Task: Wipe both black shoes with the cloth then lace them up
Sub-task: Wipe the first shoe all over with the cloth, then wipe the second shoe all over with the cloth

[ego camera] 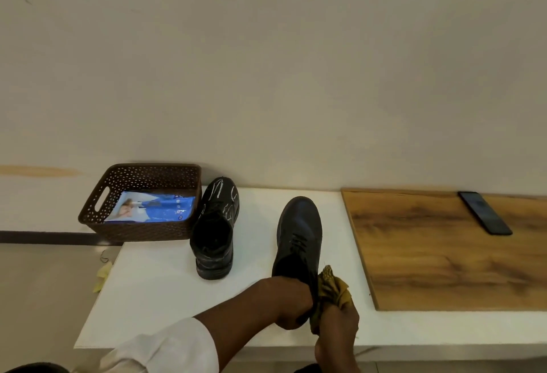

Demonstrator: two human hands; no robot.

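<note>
While hands (319, 310) grip shoe (299, 239) and cloth (331, 286), label unreadable

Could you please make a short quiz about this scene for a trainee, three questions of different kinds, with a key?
1. True or false: the phone lies inside the basket.
2. Which shoe shows white marks: A, the shoe beside the basket, or B, the shoe being wiped?
3. What does the right hand grip?

Key:
1. False; it lies on the wooden board.
2. A.
3. The yellow cloth, pressed against the shoe's heel, while the left hand holds that heel.
</note>
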